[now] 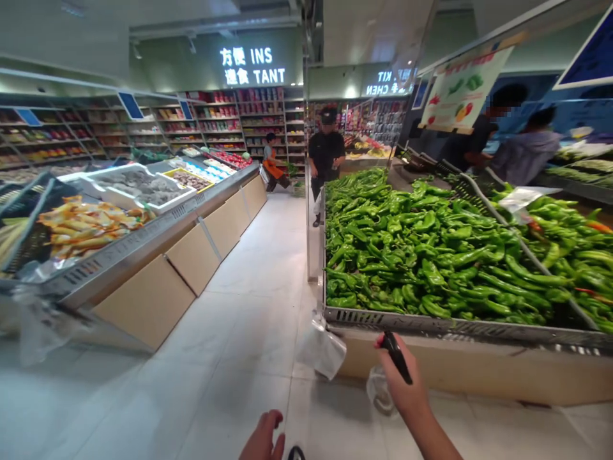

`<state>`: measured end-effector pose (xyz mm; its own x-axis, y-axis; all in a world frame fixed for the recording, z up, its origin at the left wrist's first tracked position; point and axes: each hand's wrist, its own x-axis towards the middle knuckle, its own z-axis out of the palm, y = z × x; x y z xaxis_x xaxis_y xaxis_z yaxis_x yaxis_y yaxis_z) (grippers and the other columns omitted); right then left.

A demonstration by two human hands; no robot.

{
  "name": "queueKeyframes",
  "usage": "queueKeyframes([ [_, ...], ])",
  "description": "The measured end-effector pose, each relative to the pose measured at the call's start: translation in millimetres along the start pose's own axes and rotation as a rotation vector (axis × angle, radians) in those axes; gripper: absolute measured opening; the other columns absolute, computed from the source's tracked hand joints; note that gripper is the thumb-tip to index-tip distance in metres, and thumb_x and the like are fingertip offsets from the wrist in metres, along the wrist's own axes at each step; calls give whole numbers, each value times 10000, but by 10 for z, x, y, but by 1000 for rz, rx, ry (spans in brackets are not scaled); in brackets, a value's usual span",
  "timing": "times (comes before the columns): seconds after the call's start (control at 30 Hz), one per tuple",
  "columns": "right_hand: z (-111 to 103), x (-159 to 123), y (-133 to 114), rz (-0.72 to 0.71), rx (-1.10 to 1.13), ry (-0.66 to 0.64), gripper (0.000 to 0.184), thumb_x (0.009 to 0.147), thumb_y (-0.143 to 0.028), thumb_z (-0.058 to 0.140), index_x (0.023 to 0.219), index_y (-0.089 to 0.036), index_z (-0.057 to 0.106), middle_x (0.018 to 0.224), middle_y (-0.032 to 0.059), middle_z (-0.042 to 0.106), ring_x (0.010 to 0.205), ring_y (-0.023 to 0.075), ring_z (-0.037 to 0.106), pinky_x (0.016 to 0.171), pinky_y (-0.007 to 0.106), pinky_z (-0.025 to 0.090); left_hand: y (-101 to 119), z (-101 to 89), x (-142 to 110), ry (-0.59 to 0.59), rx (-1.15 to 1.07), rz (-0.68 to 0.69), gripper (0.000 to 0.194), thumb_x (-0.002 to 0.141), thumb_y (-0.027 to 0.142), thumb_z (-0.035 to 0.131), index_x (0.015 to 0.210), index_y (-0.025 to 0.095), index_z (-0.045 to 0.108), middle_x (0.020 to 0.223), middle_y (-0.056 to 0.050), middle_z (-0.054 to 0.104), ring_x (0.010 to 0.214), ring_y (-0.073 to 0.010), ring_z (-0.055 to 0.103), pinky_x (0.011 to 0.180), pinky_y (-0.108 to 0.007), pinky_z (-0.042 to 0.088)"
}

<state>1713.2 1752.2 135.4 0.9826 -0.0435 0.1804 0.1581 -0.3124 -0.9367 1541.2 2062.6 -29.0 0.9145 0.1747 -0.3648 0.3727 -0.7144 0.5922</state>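
At the bottom centre is my left hand [263, 437], its fingers loosely bent and apart, holding nothing that I can see. Part of a black loop [296, 453] shows just to its right. My right hand [401, 375] is closed around a glossy black elongated object [396, 358], whose kind I cannot make out. It is in front of the near edge of a crate of long green peppers [431, 255]. A crumpled clear plastic bag [382, 391] shows just left of my right wrist; whether the hand touches it is unclear.
Clear bags [322, 348] hang at the pepper stand's corner. Across the tiled aisle [239, 319], a slanted produce stand [182, 227] holds orange-yellow packs [90, 223] and a white foam box [143, 185]. A person in black [326, 153] and an orange-aproned person [272, 163] are farther off.
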Motion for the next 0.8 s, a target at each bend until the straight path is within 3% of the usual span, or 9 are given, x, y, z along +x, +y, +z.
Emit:
queueKeyframes([
  [0.13,92,200,-71,26,-33,87,228,847,-384,614,989,-236,714,963,57,776,905,266,719,815,330,534,375,-391,540,18,58,82,307,942,227,425,1189,247,607,1270,-73,695,1078,-179,709,1015,-310,510],
  [0.23,99,406,-92,49,-49,114,187,852,-396,604,913,-242,690,872,43,756,860,259,716,787,322,535,606,-492,916,16,30,156,306,944,270,428,1184,252,617,1257,-74,698,1075,-191,709,1004,-322,516],
  [0.47,127,994,29,37,37,97,225,874,-380,623,1007,-230,724,965,65,786,940,266,744,865,321,561,1043,-420,1799,25,-96,232,367,915,379,445,1184,226,641,1228,-105,700,1083,-242,701,1039,-406,525],
  [0.67,195,1566,201,54,75,92,183,876,-355,615,978,-240,713,929,54,776,863,252,738,785,303,557,1484,-400,2512,117,-211,176,572,943,530,406,1362,184,584,1387,-154,654,1049,-245,711,1062,-442,536],
  [0.8,182,1965,239,53,30,50,200,840,-321,601,985,-245,718,935,46,784,839,246,730,777,305,560,1649,-342,2901,133,-272,122,666,921,587,432,1416,162,570,1396,-167,667,1036,-248,726,1049,-436,548],
])
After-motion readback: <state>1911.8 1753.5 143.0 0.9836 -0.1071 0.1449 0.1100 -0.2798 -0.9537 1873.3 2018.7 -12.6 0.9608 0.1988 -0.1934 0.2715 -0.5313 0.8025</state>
